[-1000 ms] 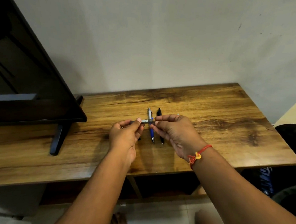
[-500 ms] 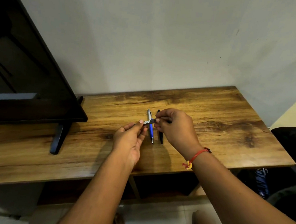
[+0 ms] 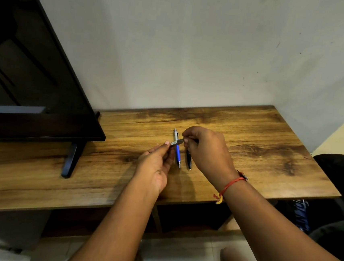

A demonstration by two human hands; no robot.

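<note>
1. While it is held crosswise just above the wooden table (image 3: 270,150), the slim grey object (image 3: 176,142) is gripped at both ends. What kind of thing it is cannot be told for certain.
2. Its left end is pinched by the left hand (image 3: 155,166), with the thumb (image 3: 167,143) laid along the top and the other fingers curled up beneath it.
3. Its right end is pinched by the right hand (image 3: 206,152), whose fingertips (image 3: 185,140) are closed tightly round it while the remaining fingers are curled in. A dark stub is seen beyond those fingers, toward the right.
4. The object is held across the upper part of a blue pen (image 3: 177,154), which is laid flat on the table with its tip toward the person. Whether the two are touching cannot be told.
5. A black pen (image 3: 188,159) is laid just beside the blue pen, on its right and roughly parallel to it. Its upper half is hidden by the right hand.
6. A red thread (image 3: 229,185) with a yellow knot is worn on the right wrist.
7. A black television (image 3: 34,85) is stood at the left of the table on a dark foot (image 3: 71,158), well apart from both hands.
8. A pale wall (image 3: 195,48) is seen behind the table.
</note>
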